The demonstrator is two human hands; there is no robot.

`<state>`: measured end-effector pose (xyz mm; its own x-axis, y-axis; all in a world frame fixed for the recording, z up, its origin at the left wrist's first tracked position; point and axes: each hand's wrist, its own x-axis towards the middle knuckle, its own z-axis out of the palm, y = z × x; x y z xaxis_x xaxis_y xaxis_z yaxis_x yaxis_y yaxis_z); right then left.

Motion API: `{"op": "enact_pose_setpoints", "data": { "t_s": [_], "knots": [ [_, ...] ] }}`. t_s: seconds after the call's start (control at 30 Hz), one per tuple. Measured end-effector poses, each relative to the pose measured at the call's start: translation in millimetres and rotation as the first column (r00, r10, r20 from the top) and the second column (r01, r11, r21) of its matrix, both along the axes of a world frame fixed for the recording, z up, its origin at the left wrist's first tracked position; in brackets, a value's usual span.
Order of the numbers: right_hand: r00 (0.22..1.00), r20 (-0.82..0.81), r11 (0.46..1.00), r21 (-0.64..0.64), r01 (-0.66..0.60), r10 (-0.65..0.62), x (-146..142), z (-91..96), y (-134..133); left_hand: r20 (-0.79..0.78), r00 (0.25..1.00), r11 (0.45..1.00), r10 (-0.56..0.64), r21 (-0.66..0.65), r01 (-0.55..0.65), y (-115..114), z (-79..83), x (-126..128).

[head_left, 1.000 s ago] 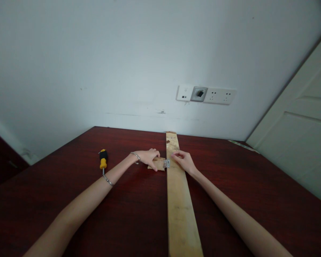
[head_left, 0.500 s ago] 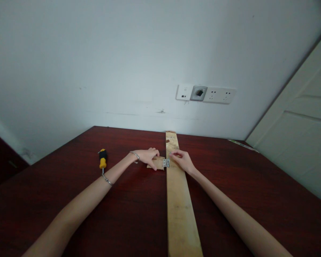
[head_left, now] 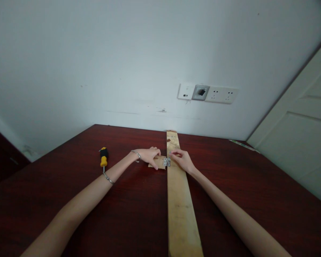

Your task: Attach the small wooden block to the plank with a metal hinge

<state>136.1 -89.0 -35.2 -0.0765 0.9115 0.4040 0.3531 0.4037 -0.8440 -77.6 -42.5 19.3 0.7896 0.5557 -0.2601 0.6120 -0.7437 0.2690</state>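
Observation:
A long pale wooden plank [head_left: 180, 207] lies lengthwise on the dark red table. Against its left edge rests a small wooden block [head_left: 161, 165], and a metal hinge [head_left: 167, 162] spans the joint between the two. My left hand [head_left: 149, 156] grips the block, thumb at the near side and fingers over the far side. Just right of the hinge, my right hand [head_left: 182, 160] is over the plank with thumb and forefinger pinched together. Something tiny may be between those fingertips, but it is too small to make out.
A yellow-and-black screwdriver [head_left: 104, 157] lies on the table [head_left: 128, 214], left of my left forearm, its shaft pointing toward me. Behind the table stands a white wall with sockets [head_left: 220, 94]. A pale door [head_left: 305, 132] is at the right.
The camera view has shifted slightly. Both hands keep almost the same places at the block and the hinge, with the right fingers still pinched.

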Motion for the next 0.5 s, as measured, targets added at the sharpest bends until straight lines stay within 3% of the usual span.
{"op": "enact_pose_setpoints", "data": {
  "t_s": [0.23,0.5],
  "knots": [
    [0.999,0.04,1.0,0.023,-0.007,0.006,-8.3,2.4,3.2,-0.007,1.0,1.0,0.003,0.01,-0.003,-1.0,0.0,1.3],
    [0.977,0.211,0.996,0.091,-0.009,-0.01,-8.9,0.0,3.6,0.001,1.0,0.999,-0.005,0.033,0.005,-0.2,-2.6,2.0]
  ]
}}
